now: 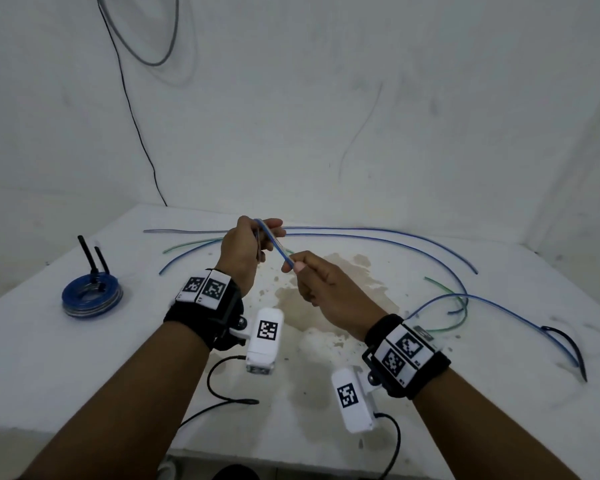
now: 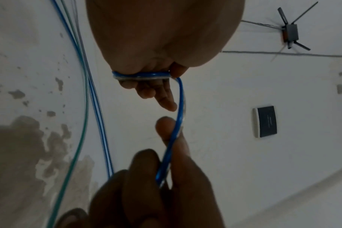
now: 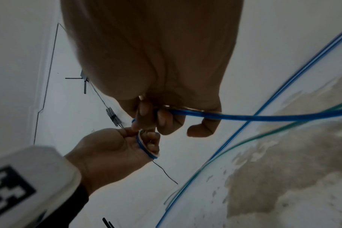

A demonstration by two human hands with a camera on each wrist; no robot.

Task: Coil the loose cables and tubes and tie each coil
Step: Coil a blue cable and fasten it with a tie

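- Two bare hands work above a white counter [image 1: 84,358] that carries a brown stain, seen from a head camera looking down.
- The left hand [image 1: 246,251] is raised, its fingers [image 3: 152,145] curled around a small started coil of thin blue translucent plastic tube [image 1: 274,245].
- The right hand [image 1: 321,284] sits just beside it; its thumb and forefinger pinch the same tube a short way along, the other fingers loosely curled.
- The rest of that tube appears to trail off to the right across the counter, though which strand it joins is hard to tell.
- More loose tubes, blue ones [image 1: 378,233] and a green one [image 1: 454,308], lie in long arcs across the far and right side of the counter.
- A finished blue coil [image 1: 91,299], bound with black ties whose tails stand up, rests at the left, well apart.
- The tube looks light, smooth and springy: it holds gentle curves and will likely try to unwind.
- The best hold is probably a firm pinch where loops cross, with the feeding hand sliding along the free length near the coil.
- A slippery surface may let loops escape before a tie goes on.
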